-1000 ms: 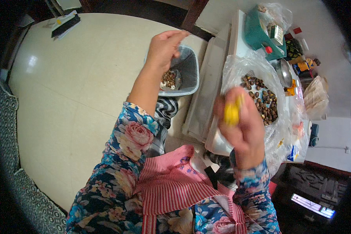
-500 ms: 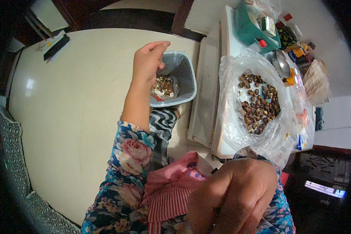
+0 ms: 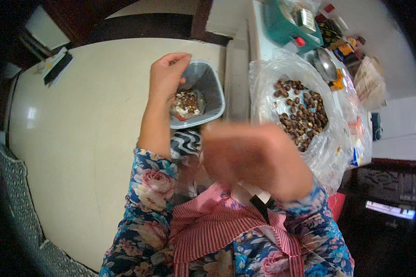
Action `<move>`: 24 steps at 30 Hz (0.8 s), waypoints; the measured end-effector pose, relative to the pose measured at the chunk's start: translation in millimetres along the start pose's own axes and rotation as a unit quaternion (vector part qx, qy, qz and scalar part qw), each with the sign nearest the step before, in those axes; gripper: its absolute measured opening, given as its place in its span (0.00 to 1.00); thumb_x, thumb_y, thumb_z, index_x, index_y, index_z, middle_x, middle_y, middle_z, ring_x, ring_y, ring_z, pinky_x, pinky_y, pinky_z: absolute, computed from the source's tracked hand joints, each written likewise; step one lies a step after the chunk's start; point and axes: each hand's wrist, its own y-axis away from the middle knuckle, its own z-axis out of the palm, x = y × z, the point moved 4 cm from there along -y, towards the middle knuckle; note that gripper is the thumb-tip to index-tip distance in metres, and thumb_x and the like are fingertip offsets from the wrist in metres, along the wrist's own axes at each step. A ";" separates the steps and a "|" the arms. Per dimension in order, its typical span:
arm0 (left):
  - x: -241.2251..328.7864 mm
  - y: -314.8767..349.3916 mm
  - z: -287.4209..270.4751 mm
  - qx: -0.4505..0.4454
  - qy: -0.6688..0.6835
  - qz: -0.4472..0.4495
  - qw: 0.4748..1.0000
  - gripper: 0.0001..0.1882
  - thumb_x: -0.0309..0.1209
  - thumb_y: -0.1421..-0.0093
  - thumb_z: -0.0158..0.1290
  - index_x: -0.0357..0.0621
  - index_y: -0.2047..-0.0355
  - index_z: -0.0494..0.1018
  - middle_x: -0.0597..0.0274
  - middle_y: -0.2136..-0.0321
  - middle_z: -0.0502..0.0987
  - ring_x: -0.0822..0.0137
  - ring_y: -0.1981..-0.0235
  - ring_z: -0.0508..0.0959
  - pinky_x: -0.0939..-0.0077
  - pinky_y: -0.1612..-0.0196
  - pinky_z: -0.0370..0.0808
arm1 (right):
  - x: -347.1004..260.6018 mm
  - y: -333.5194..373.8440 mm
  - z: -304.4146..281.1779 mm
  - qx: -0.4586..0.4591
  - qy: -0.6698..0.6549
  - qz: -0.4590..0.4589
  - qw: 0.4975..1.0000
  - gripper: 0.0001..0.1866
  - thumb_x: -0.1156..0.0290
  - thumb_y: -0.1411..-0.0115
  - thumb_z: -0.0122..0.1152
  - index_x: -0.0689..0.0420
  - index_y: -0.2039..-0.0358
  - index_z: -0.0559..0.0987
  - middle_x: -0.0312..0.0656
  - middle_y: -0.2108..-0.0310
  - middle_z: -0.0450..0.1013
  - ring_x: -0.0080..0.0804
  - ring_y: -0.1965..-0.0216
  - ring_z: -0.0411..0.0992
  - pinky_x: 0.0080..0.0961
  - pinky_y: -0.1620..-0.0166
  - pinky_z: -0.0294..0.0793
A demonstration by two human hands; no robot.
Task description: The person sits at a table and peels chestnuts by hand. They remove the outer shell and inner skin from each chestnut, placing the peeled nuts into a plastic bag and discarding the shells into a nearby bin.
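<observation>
My left hand (image 3: 166, 76) is held above a grey bin (image 3: 211, 83) on the floor, its fingers curled and the thumb pressed toward them. A small dark bit seems to show between them, too little to name. Shell-like brown and white scraps (image 3: 188, 101) lie in the bin. My right hand (image 3: 259, 159) is smeared by motion in front of my apron, between the bin and the table; its fingers cannot be read. To its right, small round brown nut-like pieces (image 3: 305, 113) lie in an open clear plastic bag (image 3: 326, 159) on the table.
A green basket (image 3: 275, 30) with packages, a red-capped bottle (image 3: 296, 44) and a metal bowl (image 3: 326, 64) stand at the table's far end. A brush (image 3: 58, 67) is at the far left on the pale floor (image 3: 74, 138). My lap wears a pink striped apron (image 3: 208, 210).
My right hand has swung up and away from close to the camera, toward the bin, uncovering the apron. My left hand stays over the bin. The whole view has shifted slightly.
</observation>
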 end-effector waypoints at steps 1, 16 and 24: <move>-3.5 -2.5 -0.2 0.003 -0.043 -0.011 0.999 0.12 0.33 0.48 0.56 0.37 0.68 0.76 0.66 0.75 0.75 0.78 0.80 0.69 0.85 0.79 0.65 | 20.1 -6.3 -15.1 0.106 -0.023 0.137 0.985 0.13 0.65 0.42 0.52 0.61 0.64 0.76 0.40 0.71 0.74 0.24 0.68 0.71 0.20 0.64 0.70; -18.5 -14.5 14.5 0.005 -0.267 0.092 0.959 0.14 0.30 0.44 0.46 0.40 0.58 0.74 0.53 0.68 0.78 0.65 0.62 0.77 0.73 0.60 0.71 | 73.2 28.6 -131.1 0.355 0.067 0.007 0.932 0.13 0.72 0.43 0.54 0.61 0.57 0.72 0.38 0.66 0.73 0.23 0.69 0.72 0.18 0.68 0.70; 2.5 11.5 81.1 -0.042 -0.245 0.123 0.961 0.10 0.28 0.43 0.49 0.36 0.64 0.75 0.56 0.68 0.78 0.71 0.65 0.76 0.80 0.61 0.71 | 38.7 167.7 -225.4 0.536 0.484 0.060 0.689 0.09 0.76 0.47 0.56 0.60 0.64 0.77 0.37 0.70 0.73 0.23 0.71 0.71 0.21 0.66 0.71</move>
